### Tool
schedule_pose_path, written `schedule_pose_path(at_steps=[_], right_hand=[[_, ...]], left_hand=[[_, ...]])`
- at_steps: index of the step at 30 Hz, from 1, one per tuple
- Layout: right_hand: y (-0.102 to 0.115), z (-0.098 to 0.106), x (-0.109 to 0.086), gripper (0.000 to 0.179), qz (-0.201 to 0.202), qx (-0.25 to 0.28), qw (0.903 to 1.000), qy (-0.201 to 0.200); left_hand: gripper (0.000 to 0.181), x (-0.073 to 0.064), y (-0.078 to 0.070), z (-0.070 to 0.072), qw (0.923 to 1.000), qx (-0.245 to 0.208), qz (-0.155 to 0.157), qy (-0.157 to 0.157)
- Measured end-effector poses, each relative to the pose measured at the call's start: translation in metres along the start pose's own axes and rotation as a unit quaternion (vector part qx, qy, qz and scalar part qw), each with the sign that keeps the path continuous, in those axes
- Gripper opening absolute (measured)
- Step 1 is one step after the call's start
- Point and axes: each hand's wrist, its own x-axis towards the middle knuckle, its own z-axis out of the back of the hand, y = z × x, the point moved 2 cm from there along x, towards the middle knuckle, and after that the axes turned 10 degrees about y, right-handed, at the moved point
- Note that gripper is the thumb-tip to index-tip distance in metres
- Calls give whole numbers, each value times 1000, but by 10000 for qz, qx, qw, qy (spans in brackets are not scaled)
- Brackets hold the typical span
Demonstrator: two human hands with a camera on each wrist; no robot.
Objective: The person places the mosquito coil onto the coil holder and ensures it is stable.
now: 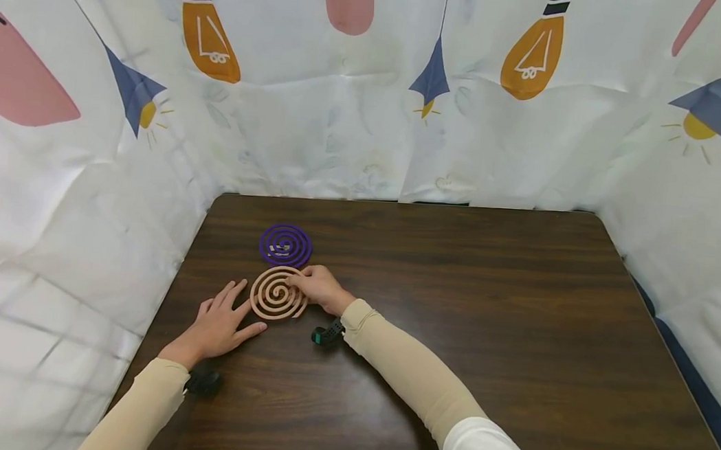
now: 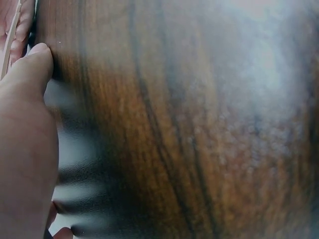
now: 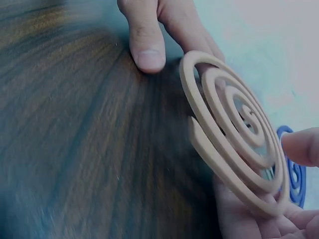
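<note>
A tan mosquito coil is held by my right hand at its right side. In the right wrist view the coil tilts, with the thumb at its upper face and the other fingers under its edge. My left hand lies with fingers spread at the coil's left edge, its index fingertip right at the rim. Just beyond is a purple mosquito coil, a small pale patch near its middle. The left wrist view catches the left thumb and a thin edge of the tan coil.
The dark wood-grain table stretches far to the right of both hands. White printed curtains hang around its back and sides. A dark band sits at my right wrist.
</note>
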Motion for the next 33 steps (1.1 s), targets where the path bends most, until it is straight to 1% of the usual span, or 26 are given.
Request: schedule_pose_path(at_steps=[5,12,19,26,30,33], right_hand=[[1,7,-5,28,-75,-215,9997,-14],[1,17,-10,31,-236,-339,9991,-61],[4,26,-17,33,-321,-303,9990,-80],[3,39,-24,41,-243,-240,9993,-123],[3,51,-32,45,-163,-268,9994,-122],[2,65,-38,46,-108,-316,9993,-186]], left_hand=[[74,-1,-1,0,10000,6,6,-13],[73,-4,-2,1,9999,34,-84,-67],[74,-4,-1,4,10000,34,-86,22],[75,-2,0,4,9999,23,-84,88],[75,-3,-1,4,9999,40,-75,73],[76,-3,-2,6,9999,44,-74,70]])
